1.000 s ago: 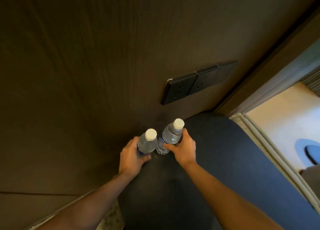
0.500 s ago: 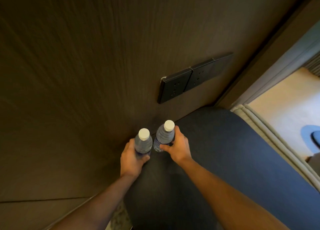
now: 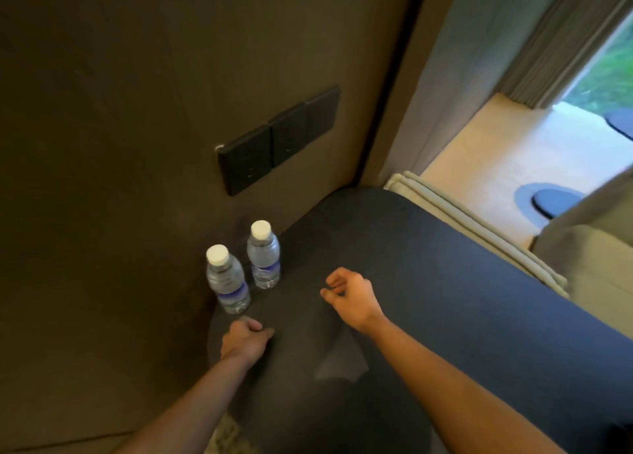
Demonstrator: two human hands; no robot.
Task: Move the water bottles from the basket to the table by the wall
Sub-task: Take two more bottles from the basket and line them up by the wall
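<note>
Two clear water bottles with white caps and blue labels stand upright on the dark table [image 3: 428, 282], close to the brown wall. The left bottle [image 3: 227, 282] is nearer to me; the right bottle [image 3: 263, 256] stands just behind it. My left hand [image 3: 245, 339] hovers just below the left bottle, fingers curled, holding nothing. My right hand [image 3: 349, 296] is to the right of the bottles, apart from them, fingers loosely curled and empty. The basket is not in view.
A row of black wall sockets [image 3: 277, 142] sits on the wall above the bottles. Right of the table lie a pale folded cushion edge [image 3: 472, 220], a light floor, a curtain [image 3: 561, 39] and a window.
Both hands have let go of the bottles and pulled back toward me. The bottles now stand alone on the table, and the view has shifted to the right.
</note>
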